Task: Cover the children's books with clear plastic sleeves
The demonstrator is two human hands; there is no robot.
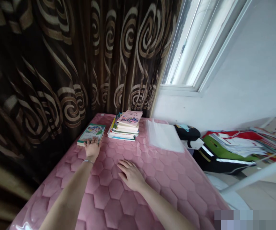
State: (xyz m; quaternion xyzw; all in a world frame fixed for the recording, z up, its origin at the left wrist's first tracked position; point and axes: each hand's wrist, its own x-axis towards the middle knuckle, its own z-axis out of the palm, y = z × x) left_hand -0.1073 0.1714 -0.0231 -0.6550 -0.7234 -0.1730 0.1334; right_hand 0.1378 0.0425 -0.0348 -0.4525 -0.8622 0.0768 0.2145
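Observation:
My left hand (92,149) rests with its fingers spread on the near edge of a green-bordered book (93,131) with a colourful picture cover, lying at the far left of the bed. Another book may lie under it; I cannot tell. My right hand (130,174) lies flat on the pink padded surface (115,188), fingers stretched out and holding nothing. Beyond my hands stands a stack of books (124,131), topped by a pink-covered book (130,118) set at an angle. To the right of the stack lies a pile of clear plastic sleeves (165,137).
A dark patterned curtain (118,64) hangs along the left and back. On the right are a black case (187,131), a green and black bag (214,148) with papers on top, and a white bar (257,175). A window (192,48) is set in the wall above.

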